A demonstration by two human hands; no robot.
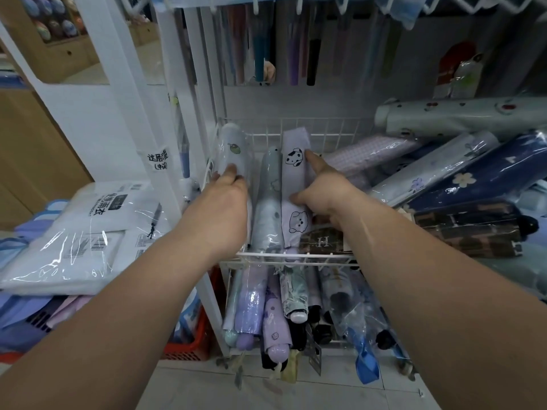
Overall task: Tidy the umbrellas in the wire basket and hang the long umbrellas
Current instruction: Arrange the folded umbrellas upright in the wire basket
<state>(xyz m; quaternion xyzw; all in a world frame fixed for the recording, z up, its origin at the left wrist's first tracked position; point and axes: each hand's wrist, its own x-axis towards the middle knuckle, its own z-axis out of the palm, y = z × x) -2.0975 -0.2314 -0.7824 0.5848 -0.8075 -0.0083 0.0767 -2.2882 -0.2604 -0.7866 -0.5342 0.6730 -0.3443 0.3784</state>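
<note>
A white wire basket (296, 255) holds folded umbrellas in clear sleeves. At its left lie three side by side: a pale blue one (232, 149), a grey-green one (268, 208) and a lilac one with puppy prints (291, 170). My left hand (225, 202) rests on the pale blue umbrella, fingers curled over it. My right hand (322, 190) presses on the lilac umbrella, index finger stretched along its right edge. Long umbrellas (260, 48) hang from hooks above the basket.
More folded umbrellas lie piled crosswise at the basket's right, among them a navy flowered one (479, 176) and a brown checked one (467, 232). A lower basket (296, 315) holds several more. Packaged raincoats (88, 232) sit stacked at left, above a red crate (192, 341).
</note>
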